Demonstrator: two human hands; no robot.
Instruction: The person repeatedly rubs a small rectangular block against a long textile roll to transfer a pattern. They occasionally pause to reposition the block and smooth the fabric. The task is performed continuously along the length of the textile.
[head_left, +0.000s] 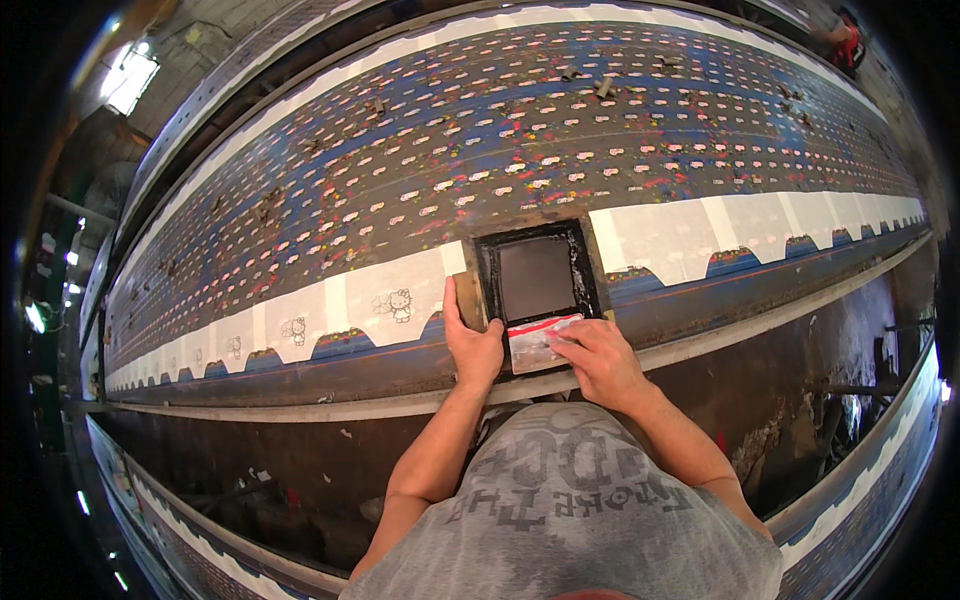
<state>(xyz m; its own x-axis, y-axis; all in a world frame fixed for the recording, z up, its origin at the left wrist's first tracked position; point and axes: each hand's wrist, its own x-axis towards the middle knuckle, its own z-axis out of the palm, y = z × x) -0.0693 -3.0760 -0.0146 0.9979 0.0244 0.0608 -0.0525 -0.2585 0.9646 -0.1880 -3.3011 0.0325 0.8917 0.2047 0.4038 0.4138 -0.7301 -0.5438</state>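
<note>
A screen-printing frame (599,258) with a dark mesh window (537,275) and black-taped borders lies at the table's near edge, over a row of pale fabric pieces. My left hand (474,345) grips its left side, fingers along the outer edge and thumb over the near part. My right hand (605,362) is closed, pinching what looks like a small squeegee (546,325) at the near end of the frame. Red ink runs along the squeegee's edge. Below it the near end of the frame (530,352) looks whitish and smeared. My right fingers hide part of the squeegee.
The long printing table (400,190) carries many small repeated coloured prints. Left of the frame, pale fabric pieces (345,310) bear cartoon outlines; those on the right (660,240) look plain. Small scraps (604,88) lie farther back. A person in red (848,47) stands at far right.
</note>
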